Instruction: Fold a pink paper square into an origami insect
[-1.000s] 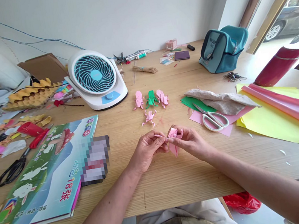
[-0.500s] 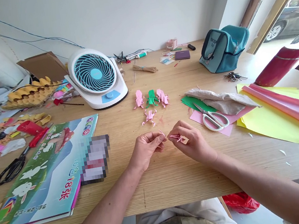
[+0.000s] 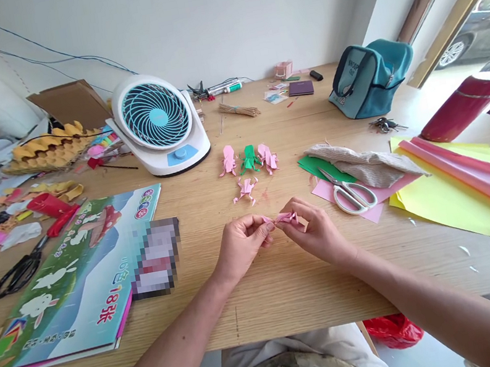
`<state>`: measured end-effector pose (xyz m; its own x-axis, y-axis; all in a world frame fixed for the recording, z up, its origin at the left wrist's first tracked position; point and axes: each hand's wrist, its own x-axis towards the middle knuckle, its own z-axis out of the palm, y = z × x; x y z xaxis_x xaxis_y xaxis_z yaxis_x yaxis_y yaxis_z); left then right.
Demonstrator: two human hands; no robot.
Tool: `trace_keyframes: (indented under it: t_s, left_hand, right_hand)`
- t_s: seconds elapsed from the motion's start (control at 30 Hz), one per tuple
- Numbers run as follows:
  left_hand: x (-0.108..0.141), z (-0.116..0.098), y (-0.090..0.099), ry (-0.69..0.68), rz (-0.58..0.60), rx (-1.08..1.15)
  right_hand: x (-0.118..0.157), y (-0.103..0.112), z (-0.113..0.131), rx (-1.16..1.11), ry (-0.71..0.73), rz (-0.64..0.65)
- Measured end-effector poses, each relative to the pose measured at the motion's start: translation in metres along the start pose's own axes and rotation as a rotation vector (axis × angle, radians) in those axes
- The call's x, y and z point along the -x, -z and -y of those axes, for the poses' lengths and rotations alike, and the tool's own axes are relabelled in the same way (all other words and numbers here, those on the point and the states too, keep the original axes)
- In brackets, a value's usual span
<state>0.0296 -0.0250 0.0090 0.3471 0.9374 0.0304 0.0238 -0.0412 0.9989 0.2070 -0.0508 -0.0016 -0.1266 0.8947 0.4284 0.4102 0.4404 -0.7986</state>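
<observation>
Between my two hands, just above the tabletop, is a small pink origami figure [image 3: 286, 218]. My left hand [image 3: 243, 243] pinches a thin end of it between thumb and forefinger. On the other side, my right hand [image 3: 311, 229] grips its folded body; part of the paper is hidden by the fingers. Beyond my hands stand several finished-looking folded figures: a pink one [image 3: 229, 161] at left, a green one [image 3: 250, 159] in the middle, a pink one [image 3: 268, 158] at right, and a spindly pink one [image 3: 246, 190] nearer to me.
White-handled scissors [image 3: 354, 196] lie on pink and green paper beside a grey cloth [image 3: 366, 164]. Yellow sheets [image 3: 457, 217] and a red flask [image 3: 462, 107] are at right. A fan [image 3: 159, 122], a picture-covered paper pack [image 3: 78, 280] and black-handled scissors [image 3: 18, 273] occupy the left.
My right fingers have shifted and turned the pink origami figure, so more of its body shows. My hands stay close together in nearly the same spot.
</observation>
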Motion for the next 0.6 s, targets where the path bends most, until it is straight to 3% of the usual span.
trace_keyframes:
  t_s: [0.23, 0.37, 0.6]
  left_hand:
    - [0.005, 0.001, -0.002, -0.137, -0.036, -0.149]
    - [0.006, 0.003, -0.003, -0.141, -0.008, -0.169]
    - [0.006, 0.002, -0.004, -0.162, -0.079, -0.226]
  right_hand:
    - [-0.002, -0.001, -0.012, -0.246, -0.238, 0.142]
    - [-0.001, -0.001, -0.014, -0.225, -0.246, 0.128]
    - [-0.002, -0.003, -0.013, -0.269, -0.281, 0.144]
